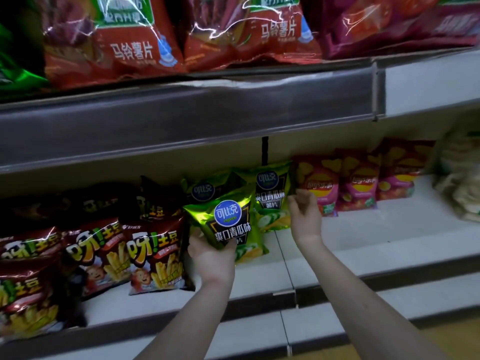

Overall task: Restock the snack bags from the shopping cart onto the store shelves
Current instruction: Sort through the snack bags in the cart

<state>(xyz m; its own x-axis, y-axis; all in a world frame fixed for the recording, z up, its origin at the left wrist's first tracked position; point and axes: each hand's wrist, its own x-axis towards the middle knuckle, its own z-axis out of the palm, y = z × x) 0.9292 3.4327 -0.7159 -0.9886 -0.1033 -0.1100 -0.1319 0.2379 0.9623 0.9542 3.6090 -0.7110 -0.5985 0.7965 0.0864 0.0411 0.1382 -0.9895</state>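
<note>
The left hand [211, 253] grips the lower corner of a glossy green foil snack bag with a round blue badge [230, 220]; the bag is upright, long axis near vertical and tipped slightly left, over the middle of the white lower shelf [337, 237], forward of its back wall. Its own row, the matching green foil bags [271, 193], stands just behind and to its right, toward the shelf's back; the coming move looks like a short push inward, and the left hand is nearer. The right hand [305, 216] sits at the row's right edge with fingers loosely curled; whether it pinches that edge I cannot tell. Dark red fry-snack bags [155, 253] crowd the held bag's left side; pink-red crisp bags [358, 183] stand just right of the row; the grey front rail of the upper shelf [181, 118] overhangs.
</note>
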